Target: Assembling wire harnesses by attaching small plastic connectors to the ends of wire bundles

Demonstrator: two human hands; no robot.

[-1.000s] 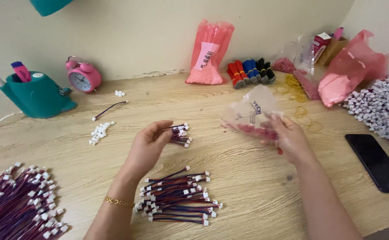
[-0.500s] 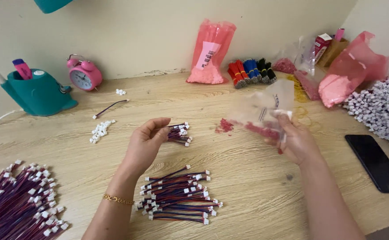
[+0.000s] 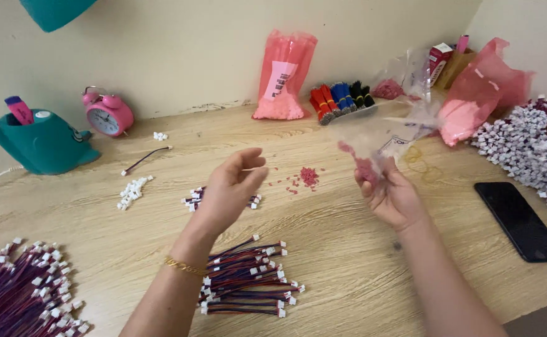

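Item: clear plastic bag (image 3: pixel 383 134), thin film, holding a small load of tiny red beads (image 3: pixel 366 168) gathered in its lower corner. Location: held up over the right-centre of the counter (image 3: pixel 348 262), in the right hand (image 3: pixel 393 198), whose grip is clenched around the bag's lower part; the mouth end hangs loose towards the far right.

Handling (judged): very light, limp, crinkly and somewhat slippery; it will not keep its shape. The contents shift and spill freely, as shown by the little pile of red beads (image 3: pixel 308 176) lying on the counter just left of the bag. Best taken by the film just above the load, or pinched at the mouth to close it.

Left hand (image 3: pixel 231 190): raised, fingers loosely curled, grip released, holding nothing; directly over a small bundle of wires (image 3: pixel 193 200) with white plugs.

Nearby: a larger stack of wires (image 3: pixel 248 278) at the near centre; loose white plugs (image 3: pixel 131 191) to the left; black phone (image 3: pixel 519 219) to the right.
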